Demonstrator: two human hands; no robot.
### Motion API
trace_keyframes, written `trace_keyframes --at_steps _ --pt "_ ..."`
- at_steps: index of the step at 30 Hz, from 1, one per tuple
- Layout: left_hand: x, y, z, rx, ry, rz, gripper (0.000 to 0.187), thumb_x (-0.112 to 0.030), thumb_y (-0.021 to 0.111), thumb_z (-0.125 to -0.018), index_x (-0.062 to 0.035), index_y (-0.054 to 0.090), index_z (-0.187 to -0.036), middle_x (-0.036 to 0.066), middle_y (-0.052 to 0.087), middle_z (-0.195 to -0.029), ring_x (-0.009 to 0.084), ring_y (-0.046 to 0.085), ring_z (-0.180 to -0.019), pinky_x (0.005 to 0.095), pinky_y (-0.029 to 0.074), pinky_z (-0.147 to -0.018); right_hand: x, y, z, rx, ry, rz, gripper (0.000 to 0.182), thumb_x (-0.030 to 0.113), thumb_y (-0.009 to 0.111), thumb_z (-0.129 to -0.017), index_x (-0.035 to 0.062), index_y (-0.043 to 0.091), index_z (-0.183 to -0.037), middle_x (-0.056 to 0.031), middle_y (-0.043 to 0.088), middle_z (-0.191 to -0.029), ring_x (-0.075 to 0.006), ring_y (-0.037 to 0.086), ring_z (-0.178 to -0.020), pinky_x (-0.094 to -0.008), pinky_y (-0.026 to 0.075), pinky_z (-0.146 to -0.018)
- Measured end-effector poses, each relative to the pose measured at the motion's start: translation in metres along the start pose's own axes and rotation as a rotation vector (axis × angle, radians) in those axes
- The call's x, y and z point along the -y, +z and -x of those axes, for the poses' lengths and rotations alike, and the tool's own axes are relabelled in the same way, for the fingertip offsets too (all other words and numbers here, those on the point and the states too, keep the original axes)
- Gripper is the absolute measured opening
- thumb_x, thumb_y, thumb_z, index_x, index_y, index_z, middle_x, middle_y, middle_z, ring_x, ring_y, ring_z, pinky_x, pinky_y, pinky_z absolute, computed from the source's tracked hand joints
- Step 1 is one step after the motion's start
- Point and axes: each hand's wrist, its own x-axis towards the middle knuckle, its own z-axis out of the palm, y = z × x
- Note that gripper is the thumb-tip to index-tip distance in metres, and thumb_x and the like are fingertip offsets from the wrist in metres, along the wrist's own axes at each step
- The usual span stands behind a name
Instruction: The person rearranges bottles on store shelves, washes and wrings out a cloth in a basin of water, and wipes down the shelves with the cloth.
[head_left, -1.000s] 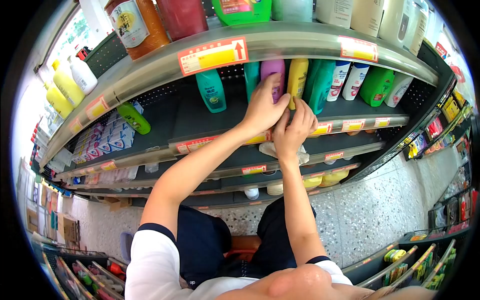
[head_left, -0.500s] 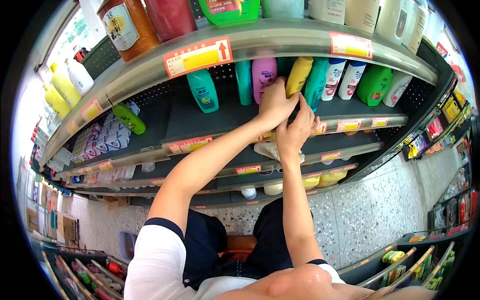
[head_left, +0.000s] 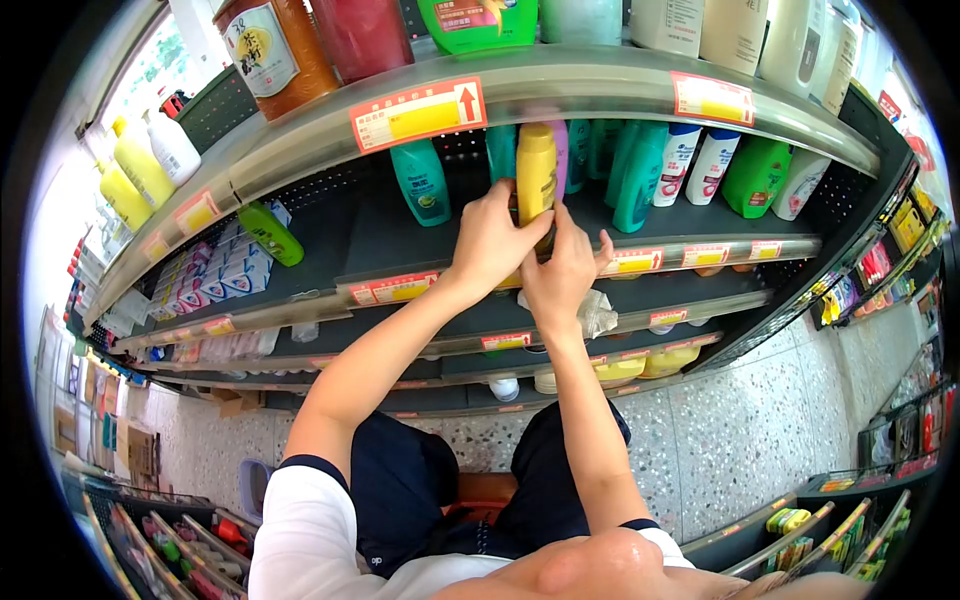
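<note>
A yellow shampoo bottle (head_left: 537, 168) stands nearly upright at the front of the second shelf. My left hand (head_left: 492, 243) wraps its fingers round the left side of the bottle. Low on the right side, my right hand (head_left: 558, 268) grips near the base, its little finger sticking out. Behind the yellow bottle a pink bottle (head_left: 562, 152) shows only in part. To the right stands a teal bottle (head_left: 640, 180); another teal bottle (head_left: 421, 183) is apart on the left. The fingertips behind the yellow bottle are hidden.
Above hangs the upper shelf's edge (head_left: 580, 90) with price labels. White bottles (head_left: 677, 165) and a green bottle (head_left: 756, 178) line the right. A green bottle (head_left: 270, 234) and stacked boxes (head_left: 215, 260) are at left. Below lies a pale crumpled cloth (head_left: 598, 315).
Both hands have moved left along the shelf with the yellow bottle, which now stands more upright and partly covers the pink bottle. The view has shifted slightly.
</note>
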Motion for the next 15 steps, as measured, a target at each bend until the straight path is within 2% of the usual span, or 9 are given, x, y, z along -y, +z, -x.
trace_keyframes --at_steps 5,6,9,12,15 --pt "0.006 -0.028 0.018 0.079 -0.057 0.157 0.045 -0.010 0.073 -0.082 0.0068 0.053 -0.119 0.018 0.070 -0.101 0.0227 0.071 -0.089 0.0337 0.058 -0.079 0.004 0.015 0.005 0.065 -0.068 -0.077 0.053 0.010 0.068 -0.075 0.0014 0.054 -0.126 -0.0114 0.067 -0.090 -0.0259 0.063 -0.084 -0.0482 0.028 -0.105" --pt "0.000 -0.037 0.022 0.112 -0.063 0.123 0.050 -0.009 0.072 -0.083 0.0064 0.050 -0.126 0.019 0.068 -0.107 0.0229 0.069 -0.095 0.0339 0.056 -0.084 0.007 0.014 0.004 0.083 -0.055 -0.101 0.051 0.011 0.068 -0.077 0.0010 0.054 -0.125 -0.0115 0.066 -0.087 -0.0263 0.064 -0.082 -0.0477 0.028 -0.104" --pt "0.020 -0.046 0.026 0.097 0.040 0.154 0.057 -0.012 0.073 -0.082 0.0070 0.047 -0.129 0.022 0.066 -0.111 0.0263 0.068 -0.098 0.0338 0.056 -0.084 0.018 0.012 0.002 0.117 -0.038 -0.150 0.047 0.012 0.066 -0.080 0.0001 0.054 -0.125 -0.0114 0.066 -0.081 -0.0271 0.064 -0.077 -0.0468 0.030 -0.103" --pt "0.032 -0.052 0.024 0.092 -0.019 0.290 0.061 -0.011 0.073 -0.082 0.0065 0.043 -0.133 0.022 0.061 -0.120 0.0263 0.064 -0.108 0.0342 0.053 -0.092 0.025 0.014 0.002 0.121 -0.058 -0.146 0.045 0.014 0.063 -0.084 0.0000 0.054 -0.126 -0.0103 0.065 -0.078 -0.0271 0.063 -0.075 -0.0469 0.031 -0.101" --pt "0.041 -0.052 0.020 0.097 -0.040 0.440 0.061 -0.010 0.073 -0.083 0.0063 0.043 -0.133 0.021 0.059 -0.125 0.0254 0.063 -0.111 0.0350 0.052 -0.093 0.029 0.019 0.005 0.140 -0.093 -0.168 0.045 0.014 0.063 -0.084 0.0010 0.054 -0.127 -0.0099 0.064 -0.077 -0.0273 0.063 -0.074 -0.0492 0.031 -0.100"
